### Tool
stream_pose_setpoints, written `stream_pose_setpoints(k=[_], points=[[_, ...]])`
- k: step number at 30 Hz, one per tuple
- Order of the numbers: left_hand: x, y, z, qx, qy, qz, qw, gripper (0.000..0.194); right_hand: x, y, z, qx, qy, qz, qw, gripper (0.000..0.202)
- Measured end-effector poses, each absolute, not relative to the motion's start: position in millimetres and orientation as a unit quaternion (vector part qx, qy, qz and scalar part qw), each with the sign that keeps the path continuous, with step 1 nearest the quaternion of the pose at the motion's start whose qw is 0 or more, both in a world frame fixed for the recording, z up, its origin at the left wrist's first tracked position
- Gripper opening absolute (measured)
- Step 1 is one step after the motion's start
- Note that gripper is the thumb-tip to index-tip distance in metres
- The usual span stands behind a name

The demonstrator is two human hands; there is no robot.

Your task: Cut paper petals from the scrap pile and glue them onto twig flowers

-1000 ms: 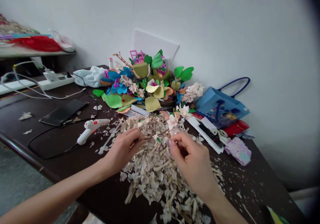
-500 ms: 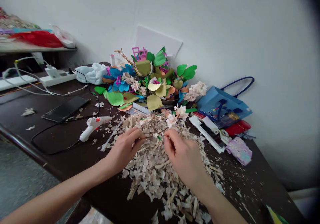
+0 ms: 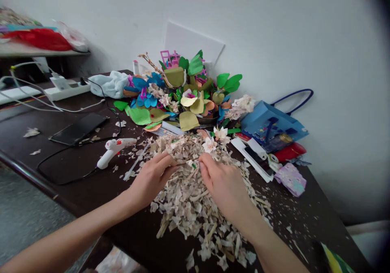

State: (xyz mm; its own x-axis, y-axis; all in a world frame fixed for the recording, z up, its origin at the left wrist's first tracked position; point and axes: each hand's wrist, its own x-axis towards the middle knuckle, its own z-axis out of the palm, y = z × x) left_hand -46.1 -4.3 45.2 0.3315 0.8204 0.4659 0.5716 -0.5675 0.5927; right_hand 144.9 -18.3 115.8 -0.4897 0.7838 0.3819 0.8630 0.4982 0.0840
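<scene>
My left hand (image 3: 152, 176) is closed in a pinch on a thin brown flower stem (image 3: 183, 164) above a heap of pale dried petals and scraps (image 3: 189, 208). My right hand (image 3: 224, 185) faces it, thumb and forefinger pinched at the stem's other side, partly hiding it. Just beyond the right fingertips are cream-white flowers (image 3: 209, 144) that appear to belong to this stem. A small green piece shows between the two hands. Left of the heap rests a white hot glue gun (image 3: 111, 151) with its black cord.
Behind the heap stands a colourful arrangement of artificial flowers (image 3: 185, 98). A dark phone (image 3: 79, 128) and power strips (image 3: 65, 91) are on the left. At right are a blue bag (image 3: 268, 122), a white tray (image 3: 252, 159) and a purple cloth pouch (image 3: 291, 178).
The view has shifted slightly. Both hands stay pinched over the heap; my right hand has turned a little, and less of the stem shows between them.
</scene>
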Motion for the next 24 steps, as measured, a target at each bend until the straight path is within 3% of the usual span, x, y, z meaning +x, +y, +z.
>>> stream_pose_setpoints(k=[24], points=[[-46.8,-6.0,42.8,0.801,0.423,0.388,0.171,0.015,140.1,-15.6,116.3,-0.497,-0.857,-0.063,0.116,0.01]])
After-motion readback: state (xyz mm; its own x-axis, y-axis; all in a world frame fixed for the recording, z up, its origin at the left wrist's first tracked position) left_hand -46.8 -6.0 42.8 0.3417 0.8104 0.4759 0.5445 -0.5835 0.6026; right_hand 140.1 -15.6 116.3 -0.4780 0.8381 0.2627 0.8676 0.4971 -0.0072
